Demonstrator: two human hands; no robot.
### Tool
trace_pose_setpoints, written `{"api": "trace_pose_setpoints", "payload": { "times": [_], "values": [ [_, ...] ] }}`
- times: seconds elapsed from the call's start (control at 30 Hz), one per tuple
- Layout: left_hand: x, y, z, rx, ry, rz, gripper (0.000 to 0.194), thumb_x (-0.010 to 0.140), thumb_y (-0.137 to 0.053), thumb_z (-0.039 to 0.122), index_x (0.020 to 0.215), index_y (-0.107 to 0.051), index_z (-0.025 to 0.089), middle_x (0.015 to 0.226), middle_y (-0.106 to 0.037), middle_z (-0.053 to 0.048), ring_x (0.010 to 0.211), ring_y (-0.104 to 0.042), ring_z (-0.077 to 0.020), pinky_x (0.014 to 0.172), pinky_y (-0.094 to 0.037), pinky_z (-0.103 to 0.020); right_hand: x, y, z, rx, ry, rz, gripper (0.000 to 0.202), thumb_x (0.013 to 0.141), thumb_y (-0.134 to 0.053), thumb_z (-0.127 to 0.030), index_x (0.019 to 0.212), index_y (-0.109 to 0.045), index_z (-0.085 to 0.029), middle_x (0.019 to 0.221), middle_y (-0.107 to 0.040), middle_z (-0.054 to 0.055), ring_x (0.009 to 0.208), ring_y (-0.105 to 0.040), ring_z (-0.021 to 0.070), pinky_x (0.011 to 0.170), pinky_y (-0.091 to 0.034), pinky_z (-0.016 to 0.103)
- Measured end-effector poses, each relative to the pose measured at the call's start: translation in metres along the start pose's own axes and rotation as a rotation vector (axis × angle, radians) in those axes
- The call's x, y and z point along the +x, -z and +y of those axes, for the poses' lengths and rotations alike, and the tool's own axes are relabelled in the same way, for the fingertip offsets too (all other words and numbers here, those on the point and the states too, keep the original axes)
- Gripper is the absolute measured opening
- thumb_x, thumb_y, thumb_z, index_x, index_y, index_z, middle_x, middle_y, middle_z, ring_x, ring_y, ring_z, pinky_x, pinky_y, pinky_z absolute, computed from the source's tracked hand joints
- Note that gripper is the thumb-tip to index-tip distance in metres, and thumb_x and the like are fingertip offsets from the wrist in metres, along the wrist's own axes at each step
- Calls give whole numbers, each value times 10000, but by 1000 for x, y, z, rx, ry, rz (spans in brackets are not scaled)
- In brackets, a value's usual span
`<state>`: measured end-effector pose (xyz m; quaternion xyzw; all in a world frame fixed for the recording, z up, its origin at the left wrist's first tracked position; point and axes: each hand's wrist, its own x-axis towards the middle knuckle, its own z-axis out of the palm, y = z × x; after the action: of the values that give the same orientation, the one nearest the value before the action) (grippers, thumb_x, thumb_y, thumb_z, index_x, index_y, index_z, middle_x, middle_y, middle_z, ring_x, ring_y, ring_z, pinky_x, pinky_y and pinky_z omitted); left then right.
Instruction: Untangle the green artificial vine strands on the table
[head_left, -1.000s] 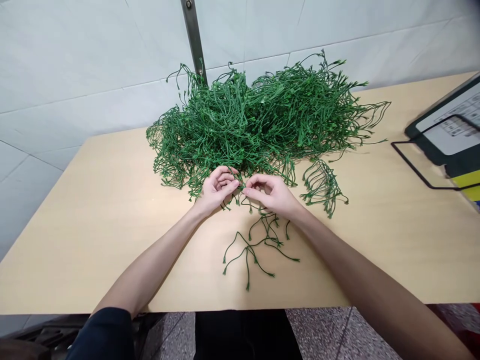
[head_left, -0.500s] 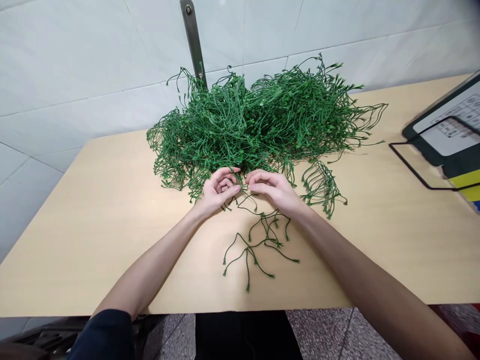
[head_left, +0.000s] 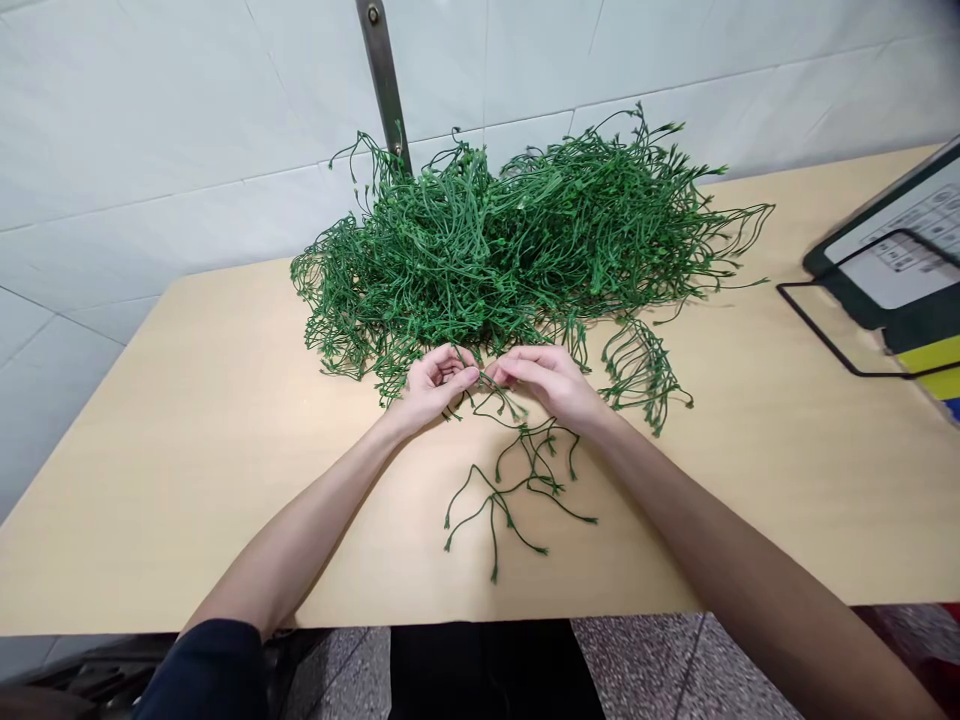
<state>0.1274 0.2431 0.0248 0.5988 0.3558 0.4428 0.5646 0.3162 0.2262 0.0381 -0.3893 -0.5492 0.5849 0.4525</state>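
While both hands meet at the near edge of the green stem pile, my left hand and right hand pinch the same thin green sprig between thumb and fingertips, fingers curled in, tips nearly touching each other. Sprig sits right at the pile's front edge, touching it, its branches trailing toward me. 1 loose branched stem piece lies flat on the wooden table just nearer me than the pile, partly under my right wrist. Another small clump hangs off the pile's front right, just beside my right hand, not touching it. Pile is a dense tangle, stems looping in every direction, so I can't tell where my sprig ends or if it's hooked into the rest. Behind the pile: white tiled wall and 1 metal bar running up, its lower end hidden by stems. Well right of the pile, at the table's edge: dark tablet-like device leaning on a black wire stand, a yellow item just next to it, cut off by the frame. Left of the pile the table is plain wood. My dark sleeve shows on the left arm, far nearer than the pile.
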Motion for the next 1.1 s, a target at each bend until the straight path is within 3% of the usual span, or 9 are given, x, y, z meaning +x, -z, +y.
{"api": "trace_pose_setpoints", "payload": {
  "times": [0.1,0.27,0.5,0.67,0.9,1.1],
  "values": [
    [-1,0,-1,-4,34,-5,459,681,-830,529,817,-624,143,721,-619,1,627,-546,-74,581,-432,-201,0,-1,1,38,-20,29,441,687,-777,-593,633,-669,-169,690,-680,41,656,-597,138,654,-493,295],
    [0,-1,-1,-5,66,0,469,617,-882,475,812,-619,140,659,-604,30,586,-551,-58,556,-434,-180,-2,-5,-6,29,-128,53,426,504,-923,-370,774,-659,-170,689,-700,8,621,-621,122,635,-507,276],
    [2,-2,-3,12,63,14,435,618,-884,435,786,-608,143,672,-665,9,616,-618,-87,601,-485,-205,-1,-5,-7,-68,-185,6,221,612,-803,-323,658,-672,-151,518,-595,-17,450,-477,79,456,-377,239],
    [1,-2,-4,22,60,9,429,631,-878,439,774,-601,144,670,-671,8,616,-624,-86,594,-481,-199,-1,-5,-6,-172,-209,-34,139,666,-672,-288,619,-623,-166,506,-576,-13,447,-468,93,450,-368,247],
    [1,-3,-2,20,86,35,435,595,-892,424,769,-621,132,645,-646,19,577,-563,-64,553,-413,-183,-2,-5,-4,-359,-24,-173,188,723,-530,-265,584,-613,-169,563,-623,6,546,-520,107,565,-399,250],
    [1,-3,-2,31,78,44,422,604,-882,426,764,-628,128,657,-648,9,591,-560,-66,556,-407,-184,0,-5,7,-310,61,-71,162,659,-552,-270,606,-663,-164,561,-598,4,532,-484,109,516,-367,246]
  ]
}}
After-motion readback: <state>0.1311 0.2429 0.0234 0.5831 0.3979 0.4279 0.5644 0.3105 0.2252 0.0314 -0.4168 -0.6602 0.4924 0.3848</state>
